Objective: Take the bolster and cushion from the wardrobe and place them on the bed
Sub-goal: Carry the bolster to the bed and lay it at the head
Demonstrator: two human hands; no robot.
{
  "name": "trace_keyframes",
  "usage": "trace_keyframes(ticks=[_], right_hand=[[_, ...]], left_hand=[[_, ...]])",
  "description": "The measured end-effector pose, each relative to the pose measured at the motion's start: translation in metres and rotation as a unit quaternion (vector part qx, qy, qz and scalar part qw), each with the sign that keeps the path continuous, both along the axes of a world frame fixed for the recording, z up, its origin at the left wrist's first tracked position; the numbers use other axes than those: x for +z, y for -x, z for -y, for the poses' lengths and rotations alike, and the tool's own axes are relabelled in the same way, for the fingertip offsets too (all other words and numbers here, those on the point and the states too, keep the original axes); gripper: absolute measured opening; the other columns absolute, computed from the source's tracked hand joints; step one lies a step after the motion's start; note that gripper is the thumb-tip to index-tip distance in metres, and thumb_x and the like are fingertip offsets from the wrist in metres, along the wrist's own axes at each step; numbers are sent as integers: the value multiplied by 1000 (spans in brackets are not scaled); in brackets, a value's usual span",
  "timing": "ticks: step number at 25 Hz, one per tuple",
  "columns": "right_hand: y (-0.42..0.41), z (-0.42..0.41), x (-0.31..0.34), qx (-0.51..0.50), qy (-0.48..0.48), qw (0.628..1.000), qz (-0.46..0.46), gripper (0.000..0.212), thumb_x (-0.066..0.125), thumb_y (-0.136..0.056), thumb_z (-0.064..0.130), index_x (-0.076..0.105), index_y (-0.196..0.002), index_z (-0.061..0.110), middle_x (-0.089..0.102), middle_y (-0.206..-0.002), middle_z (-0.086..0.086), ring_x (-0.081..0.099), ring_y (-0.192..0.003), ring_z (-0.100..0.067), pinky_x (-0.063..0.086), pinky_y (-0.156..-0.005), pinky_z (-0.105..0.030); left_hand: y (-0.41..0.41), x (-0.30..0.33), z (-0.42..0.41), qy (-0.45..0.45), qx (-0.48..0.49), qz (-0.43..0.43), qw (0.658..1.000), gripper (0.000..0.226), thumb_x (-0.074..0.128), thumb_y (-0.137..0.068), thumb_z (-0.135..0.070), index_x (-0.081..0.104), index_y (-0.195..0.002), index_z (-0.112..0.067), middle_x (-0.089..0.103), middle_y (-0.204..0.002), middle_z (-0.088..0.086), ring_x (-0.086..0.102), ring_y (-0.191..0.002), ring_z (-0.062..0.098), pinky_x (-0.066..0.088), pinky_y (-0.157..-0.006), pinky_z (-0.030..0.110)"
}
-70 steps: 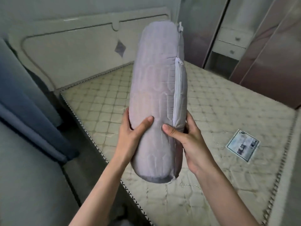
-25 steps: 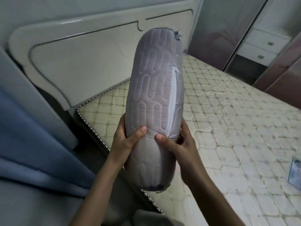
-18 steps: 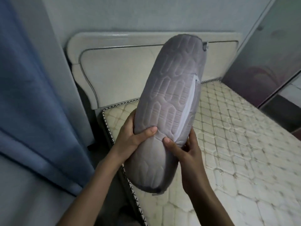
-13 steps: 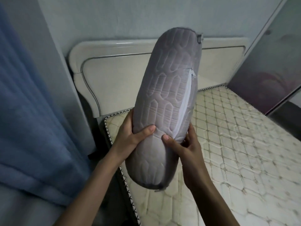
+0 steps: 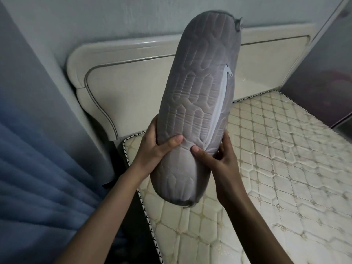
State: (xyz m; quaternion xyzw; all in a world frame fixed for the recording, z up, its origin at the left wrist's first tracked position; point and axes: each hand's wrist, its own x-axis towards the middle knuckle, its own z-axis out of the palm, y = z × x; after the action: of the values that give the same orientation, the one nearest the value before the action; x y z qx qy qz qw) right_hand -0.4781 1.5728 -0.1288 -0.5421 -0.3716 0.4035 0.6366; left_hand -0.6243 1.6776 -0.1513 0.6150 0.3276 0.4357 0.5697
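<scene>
I hold a grey quilted bolster (image 5: 198, 88) with a white zip upright, its top tipped slightly away, above the head end of the bed. My left hand (image 5: 154, 149) grips its lower left side, thumb across the front. My right hand (image 5: 219, 161) grips the lower right side by the zip. The bolster's bottom end hangs just above the bare cream quilted mattress (image 5: 276, 168). No cushion is in view.
A cream headboard (image 5: 133, 88) stands behind the bolster against a pale wall. A blue curtain (image 5: 38, 168) hangs at the left, with a dark gap between it and the mattress edge. A wardrobe door (image 5: 323, 63) is at the far right.
The view has swung left toward the headboard and drawn nearer to it. The bolster stays upright in both hands with the same grip.
</scene>
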Motion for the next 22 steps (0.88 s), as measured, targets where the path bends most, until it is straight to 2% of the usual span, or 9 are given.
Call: trace_keyframes(ticks=[3,6,9,12,14,18,20,22], right_hand=[[-10,-25,-10,-23,-2,1000,1,63,82,-67,17,55,-119,41,71,-116,8,68,-104,-10,57,-78,-23],[-17,-56,-27,-44,3,999,5,68,80,-70,13,51,-129,32,67,-123,2,67,-108,-11,57,-84,-28],[-25,-93,-43,-64,9,998,4,70,80,-73,10,47,-132,29,65,-125,2,66,-109,-10,56,-86,-28],[-32,-138,-66,-103,17,995,-10,69,78,-76,5,47,-133,26,64,-126,1,65,-110,-10,56,-89,-31],[-36,-169,-82,-124,26,992,-16,70,79,-76,5,46,-136,22,64,-127,2,65,-111,-9,55,-91,-30],[-45,-224,-114,-159,42,986,-24,72,79,-77,4,44,-138,21,63,-126,5,64,-109,-4,54,-84,-21],[-49,-251,-135,-181,56,982,-28,73,80,-76,8,43,-138,21,63,-126,6,64,-108,-2,53,-82,-17],[-54,-276,-157,-211,67,974,-36,75,81,-75,12,43,-138,21,63,-127,3,64,-108,-4,53,-81,-17]], left_hand=[[-14,-13,-31,0,-18,-8,1000,65,73,-63,-49,49,-123,-40,62,-123,-12,62,-110,2,49,-86,17],[-28,-32,-67,-3,-30,-8,1000,69,72,-65,-48,48,-128,-31,61,-121,-13,62,-107,-2,48,-83,14],[-43,-50,-108,2,-37,-12,999,78,72,-66,-47,46,-133,-17,62,-122,-7,63,-107,1,48,-85,17],[-59,-72,-161,2,-62,-33,998,78,72,-67,-47,46,-133,-14,61,-122,-5,62,-106,0,48,-84,16],[-68,-88,-201,5,-83,-51,995,82,73,-67,-48,45,-134,-12,60,-126,1,61,-111,8,49,-87,21],[-83,-117,-265,14,-128,-85,988,85,74,-67,-50,43,-137,-14,58,-131,5,60,-117,15,51,-92,29],[-94,-137,-298,20,-148,-102,984,82,74,-67,-50,44,-136,-19,59,-130,2,60,-116,12,50,-91,24],[-105,-157,-328,20,-171,-115,978,74,73,-66,-52,47,-132,-31,60,-126,-7,60,-113,4,49,-88,18]])
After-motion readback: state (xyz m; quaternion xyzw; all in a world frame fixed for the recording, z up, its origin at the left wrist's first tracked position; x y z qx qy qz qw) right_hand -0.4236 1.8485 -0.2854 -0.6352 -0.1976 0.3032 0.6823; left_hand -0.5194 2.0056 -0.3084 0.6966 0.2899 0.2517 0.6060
